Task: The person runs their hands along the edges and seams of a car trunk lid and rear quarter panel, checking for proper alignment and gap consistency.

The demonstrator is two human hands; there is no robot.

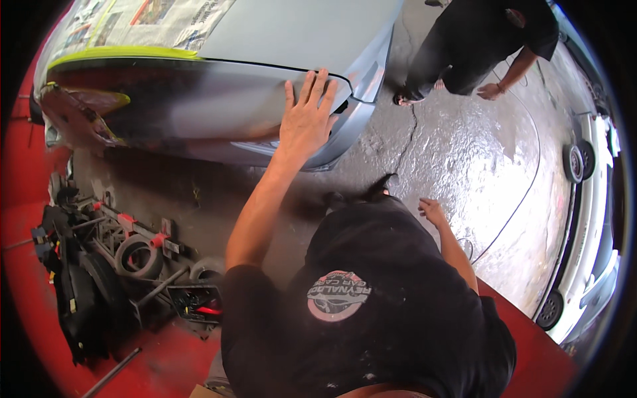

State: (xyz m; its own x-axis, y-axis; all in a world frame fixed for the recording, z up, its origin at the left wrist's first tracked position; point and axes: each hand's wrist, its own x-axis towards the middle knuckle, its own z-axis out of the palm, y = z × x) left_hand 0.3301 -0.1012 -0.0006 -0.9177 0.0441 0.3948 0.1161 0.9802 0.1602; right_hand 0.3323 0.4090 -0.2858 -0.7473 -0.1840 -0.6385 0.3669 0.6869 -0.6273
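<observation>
My left hand (307, 116) lies flat on the side panel of a grey car body (225, 93), fingers spread, near the panel's right end. Beneath the palm the surface is light grey; farther left it turns dark, with a blurred light patch between. A dark opening shows just right of my fingers, by a curved panel seam. My right hand (432, 211) hangs at my side over the floor, away from the car. Its fingers are loosely bent and apart, with nothing visible in them.
Newspaper (166, 26) edged with yellow tape (126, 52) covers part of the car's top. Someone in dark clothes (481, 40) stands at the far right. A thin hose (536, 142) crosses the glossy floor. Tyres (139, 255) and metal parts lie at left; a white car (590, 219) stands right.
</observation>
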